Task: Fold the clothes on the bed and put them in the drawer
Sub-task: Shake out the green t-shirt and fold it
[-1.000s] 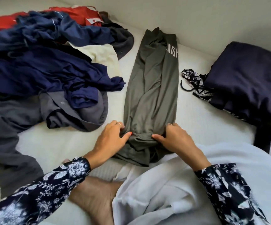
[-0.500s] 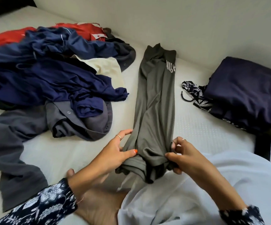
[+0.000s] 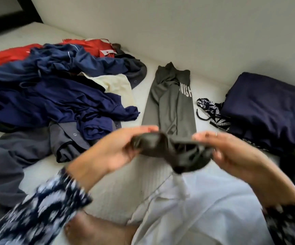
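Olive-grey garment [image 3: 169,110] lying stretched in a long narrow strip on the white bed [image 3: 161,68], running away from the left hand [image 3: 115,151] and right hand [image 3: 231,154], white letters "NISH" showing near its far end. Near end lifting off the mattress, bunching dark and blurred between the two hands (pinched at each side). Unfolded pile [image 3: 54,92] of navy, red, cream and grey clothes sprawling beyond the left hand. Folded navy stack [image 3: 267,110] sitting beyond the right hand.

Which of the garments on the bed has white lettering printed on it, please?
The long olive-green garment that both hands are lifting by its near end; white letters run along its right edge. The navy, red, cream and grey clothes heaped to its left show no lettering.
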Demonstrator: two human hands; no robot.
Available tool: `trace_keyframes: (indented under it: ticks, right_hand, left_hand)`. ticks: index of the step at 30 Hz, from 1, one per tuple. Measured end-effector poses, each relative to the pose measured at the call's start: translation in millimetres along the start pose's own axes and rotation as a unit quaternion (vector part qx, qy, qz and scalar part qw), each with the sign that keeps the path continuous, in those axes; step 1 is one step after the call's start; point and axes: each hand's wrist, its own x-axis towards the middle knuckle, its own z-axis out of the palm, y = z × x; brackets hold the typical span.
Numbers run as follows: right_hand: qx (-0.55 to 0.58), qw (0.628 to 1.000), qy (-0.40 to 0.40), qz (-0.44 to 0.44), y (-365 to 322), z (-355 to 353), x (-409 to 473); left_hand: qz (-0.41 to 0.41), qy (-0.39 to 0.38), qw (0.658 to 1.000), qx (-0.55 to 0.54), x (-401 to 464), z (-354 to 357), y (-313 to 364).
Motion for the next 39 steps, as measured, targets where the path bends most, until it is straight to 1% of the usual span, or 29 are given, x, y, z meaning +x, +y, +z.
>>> trace_keyframes:
  ticks: [2,3,4,5,7,9,10,11,13,14,15,16,17,18,21,24,26,28,30,33,35,37,39]
  right_hand:
    - [0.109,0.993,0.040,0.006,-20.3,-15.2,42.0]
    - [0.140,0.987,0.077,-0.006,-26.6,-23.7,64.1]
    - [0.135,0.983,0.121,-0.016,-29.3,-30.5,82.2]
    - [0.081,0.982,0.169,-0.022,-24.9,-40.2,96.0]
    - [-0.077,0.968,0.237,-0.022,-11.9,-50.6,109.0]
    - [-0.196,0.948,0.245,-0.053,5.9,-53.6,112.0]
    - [-0.257,0.932,0.244,-0.078,18.1,-53.2,108.1]
    - [-0.336,0.903,0.242,-0.112,28.1,-56.6,113.0]
    - [-0.495,0.819,0.219,-0.191,49.2,-46.3,104.0]
    - [-0.544,0.782,0.198,-0.231,57.6,-41.4,102.6]
    - [-0.587,0.751,0.167,-0.254,62.7,-37.4,103.0]
    - [-0.626,0.721,0.130,-0.267,67.7,-32.5,103.9]
    - [-0.661,0.696,0.098,-0.264,74.3,-29.7,106.6]
    - [-0.689,0.672,0.085,-0.257,78.5,-25.3,110.4]
    - [-0.742,0.619,0.105,-0.233,85.5,-12.6,119.9]
    - [-0.760,0.589,0.127,-0.245,92.4,-6.7,127.7]
    - [-0.754,0.577,0.151,-0.275,92.7,-7.9,132.6]
    - [-0.731,0.592,0.169,-0.293,82.1,-12.1,134.2]
    - [-0.705,0.617,0.164,-0.309,70.8,-19.6,135.2]
    - [-0.694,0.647,0.130,-0.286,51.0,-17.5,111.3]
    - [-0.700,0.664,0.100,-0.243,41.2,-16.9,95.2]
    - [-0.716,0.669,0.046,-0.194,32.4,-15.5,76.8]
    - [-0.713,0.677,-0.014,-0.183,26.7,-10.3,53.4]
  left_hand:
    - [0.023,-0.004,1.000,-0.009,44.6,-0.2,27.6]
    - [0.023,0.002,0.999,0.029,66.3,-1.7,35.7]
    - [0.020,0.020,0.996,0.088,84.6,-2.6,39.5]
    - [0.017,0.048,0.986,0.160,100.5,-5.0,36.5]
    - [0.046,0.103,0.949,0.295,118.2,-9.0,20.2]
    - [0.114,0.109,0.913,0.376,122.3,-14.7,-0.7]
    - [0.148,0.096,0.884,0.432,116.6,-19.6,-13.6]
    - [0.180,0.074,0.839,0.508,123.8,-24.7,-24.2]
    - [0.233,0.018,0.711,0.663,115.0,-43.3,-47.7]
    - [0.238,-0.007,0.656,0.716,110.7,-49.3,-55.6]
    - [0.234,-0.029,0.618,0.750,112.7,-55.2,-63.0]
    - [0.234,-0.043,0.598,0.765,114.7,-58.7,-68.7]
    - [0.231,-0.049,0.591,0.771,118.3,-60.8,-72.2]
    - [0.235,-0.043,0.588,0.773,123.7,-62.5,-71.3]
    - [0.246,-0.020,0.587,0.771,136.6,-64.5,-67.1]
    - [0.244,-0.017,0.601,0.761,140.7,-56.7,-61.0]
    - [0.220,-0.027,0.611,0.760,141.8,-52.2,-49.0]
    - [0.214,-0.031,0.622,0.753,140.3,-47.9,-33.5]
    - [0.213,-0.039,0.641,0.736,135.3,-42.1,-19.7]
    - [0.206,-0.081,0.667,0.712,122.6,-30.4,-7.0]
    - [0.188,-0.119,0.667,0.711,107.2,-21.2,5.4]
    - [0.129,-0.171,0.656,0.724,92.2,-14.6,17.3]
    - [0.062,-0.232,0.652,0.719,75.2,-10.1,27.1]
